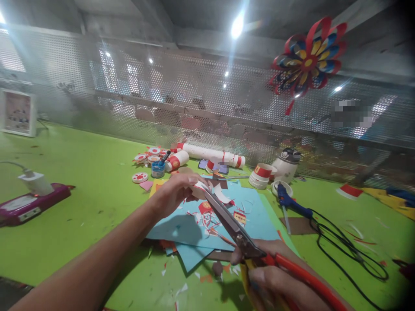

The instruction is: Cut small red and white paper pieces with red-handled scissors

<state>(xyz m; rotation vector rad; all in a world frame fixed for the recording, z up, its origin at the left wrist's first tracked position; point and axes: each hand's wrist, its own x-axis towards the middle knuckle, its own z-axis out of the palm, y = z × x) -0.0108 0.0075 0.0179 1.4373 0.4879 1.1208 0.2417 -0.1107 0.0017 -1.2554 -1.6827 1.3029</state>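
Note:
My left hand (173, 192) pinches a small piece of white paper with a red edge (198, 190), held above light blue paper sheets (259, 211). My right hand (275, 280) grips a large pair of scissors (227, 220) by red handles. The long blades point up and away to the left, their tips right at the paper piece; whether they touch it I cannot tell. Below, a heap of red and white paper strips (209, 220) lies on the blue sheets beside a red-and-yellow paper piece (240, 217).
A blue glue gun (293, 203) with a looping black cord lies to the right. Behind the sheets are a white paper tube (207, 153), a blue-lidded jar (158, 168) and a white pot (287, 166). A purple power strip (35, 207) is at left; a paper flower (309, 62) hangs above.

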